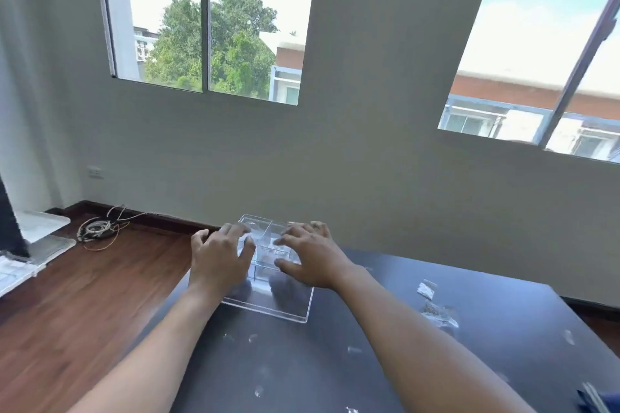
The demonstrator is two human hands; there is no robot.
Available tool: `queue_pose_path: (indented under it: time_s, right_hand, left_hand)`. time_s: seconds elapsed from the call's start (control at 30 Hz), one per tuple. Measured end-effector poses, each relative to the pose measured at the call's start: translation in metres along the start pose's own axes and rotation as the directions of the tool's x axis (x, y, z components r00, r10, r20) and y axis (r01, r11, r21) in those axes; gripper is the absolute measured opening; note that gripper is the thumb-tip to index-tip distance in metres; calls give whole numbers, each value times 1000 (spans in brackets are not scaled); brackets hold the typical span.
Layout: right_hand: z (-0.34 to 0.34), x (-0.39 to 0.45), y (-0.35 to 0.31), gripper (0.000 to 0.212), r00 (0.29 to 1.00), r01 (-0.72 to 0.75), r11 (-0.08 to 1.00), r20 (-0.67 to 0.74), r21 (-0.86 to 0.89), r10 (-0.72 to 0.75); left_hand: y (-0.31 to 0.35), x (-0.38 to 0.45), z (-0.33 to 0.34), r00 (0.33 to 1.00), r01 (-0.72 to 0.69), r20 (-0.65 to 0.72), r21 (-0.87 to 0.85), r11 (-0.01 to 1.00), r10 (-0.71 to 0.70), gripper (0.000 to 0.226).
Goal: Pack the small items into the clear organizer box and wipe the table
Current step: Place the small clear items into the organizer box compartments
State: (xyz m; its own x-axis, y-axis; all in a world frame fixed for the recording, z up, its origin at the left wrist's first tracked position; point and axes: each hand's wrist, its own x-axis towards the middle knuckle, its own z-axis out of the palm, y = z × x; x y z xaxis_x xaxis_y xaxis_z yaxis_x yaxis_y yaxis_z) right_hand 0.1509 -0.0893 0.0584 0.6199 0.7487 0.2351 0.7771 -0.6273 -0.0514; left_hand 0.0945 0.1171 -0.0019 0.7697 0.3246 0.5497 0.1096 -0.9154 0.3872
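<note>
A clear organizer box (268, 303) with inner dividers stands at the far left end of the black table (335, 362). My left hand (219, 256) rests on its left side with fingers spread over the top. Over the box's right side lies my right hand (310, 256), fingers also spread and touching the top. Whether either hand grips the box is unclear. Small clear packets (426, 288) and a further pile of packets (439, 313) lie on the table to the right. Several pale scraps (253, 339) dot the tabletop nearer to me.
The table's left edge drops to a wooden floor (84, 295) with a coil of wire (97, 228) and white trays (40, 228) at far left. A wall with windows rises behind the table. A dark blue object (597, 399) shows at the bottom right corner.
</note>
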Motion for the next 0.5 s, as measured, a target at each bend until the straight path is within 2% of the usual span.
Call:
queue_pose_path:
  time_s: [0.07,0.23,0.33,0.5]
  right_hand:
    - [-18,-12,3,44,998,-9,1000,-59,-7,9]
    - [-58,-61,31,38,998,-57,994,-25,-91,55]
    - [-76,-100,52,37,989,-148,984,-22,-101,146]
    - [-100,-178,85,36,934,-356,934,4,-12,356]
  left_hand:
    - [-1,-5,-7,998,-66,-21,45,997,67,33]
    - [8,-15,-26,993,-112,33,-23,993,112,41]
    - [31,-25,-31,979,-194,48,-52,980,197,40]
    - [94,-44,-23,933,-326,110,-148,934,343,32]
